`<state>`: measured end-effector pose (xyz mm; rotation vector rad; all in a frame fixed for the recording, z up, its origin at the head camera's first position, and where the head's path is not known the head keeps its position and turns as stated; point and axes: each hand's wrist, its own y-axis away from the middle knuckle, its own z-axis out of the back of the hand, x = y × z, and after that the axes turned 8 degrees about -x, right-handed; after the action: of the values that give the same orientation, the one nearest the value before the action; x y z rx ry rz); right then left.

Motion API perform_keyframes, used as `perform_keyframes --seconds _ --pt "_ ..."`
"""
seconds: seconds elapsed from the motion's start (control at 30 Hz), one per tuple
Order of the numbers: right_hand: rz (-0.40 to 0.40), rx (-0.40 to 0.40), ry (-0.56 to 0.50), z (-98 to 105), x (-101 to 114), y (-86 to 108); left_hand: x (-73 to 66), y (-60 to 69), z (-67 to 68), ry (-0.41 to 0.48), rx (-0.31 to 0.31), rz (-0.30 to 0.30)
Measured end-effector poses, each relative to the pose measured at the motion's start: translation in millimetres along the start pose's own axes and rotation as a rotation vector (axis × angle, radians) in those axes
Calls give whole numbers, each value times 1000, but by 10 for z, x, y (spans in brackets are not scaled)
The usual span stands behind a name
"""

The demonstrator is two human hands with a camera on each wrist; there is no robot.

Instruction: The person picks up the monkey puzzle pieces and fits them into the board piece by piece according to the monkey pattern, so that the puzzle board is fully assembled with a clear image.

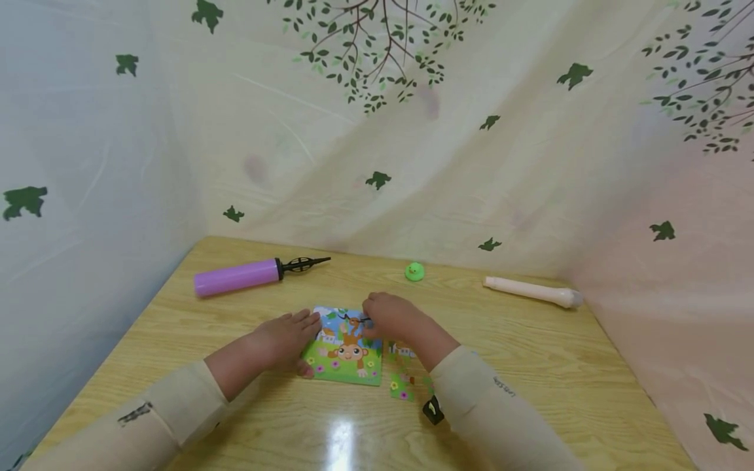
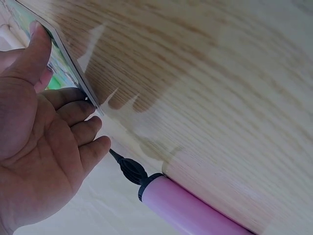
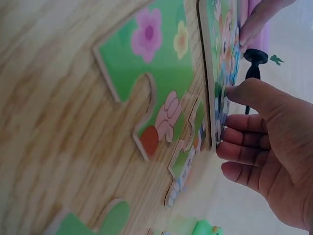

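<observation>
A jigsaw puzzle board (image 1: pixel 338 374) with a monkey, flowers and sky lies on the table. My left hand (image 1: pixel 285 337) rests along its left side, fingers fairly straight at the upper edge and thumb near the lower corner. At the upper right corner, my right hand (image 1: pixel 396 320) has curled fingers and holds a puzzle piece against the board; the fingers hide most of it. In the right wrist view the thumb lies on the picture and the fingertips meet the board's edge. Loose puzzle pieces (image 3: pixel 171 68) lie beside the board, partly under the right forearm in the head view.
A purple hand pump (image 1: pixel 235 278) with a black nozzle lies back left. Behind the board stands a small green rubber duck (image 1: pixel 415 272). A pale baton-like stick (image 1: pixel 530 291) lies back right. A black clip-like object (image 1: pixel 433 411) shows by the right sleeve. Printed curtains enclose the table.
</observation>
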<state>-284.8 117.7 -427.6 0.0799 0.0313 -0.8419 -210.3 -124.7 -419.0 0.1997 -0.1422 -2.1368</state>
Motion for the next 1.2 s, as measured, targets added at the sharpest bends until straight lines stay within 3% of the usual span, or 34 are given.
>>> perform_keyframes --seconds 0.33,0.73,1.07,1.2 --pt "37 -30 -20 17 69 5 9 10 -17 24 -4 6" --pt "-39 28 -21 65 150 -12 12 -10 -40 23 -9 4" --pt "-11 -67 -60 5 104 41 -29 7 -56 15 -34 1" --pt "3 -64 -131 21 62 116 -62 20 -51 3 -43 6"
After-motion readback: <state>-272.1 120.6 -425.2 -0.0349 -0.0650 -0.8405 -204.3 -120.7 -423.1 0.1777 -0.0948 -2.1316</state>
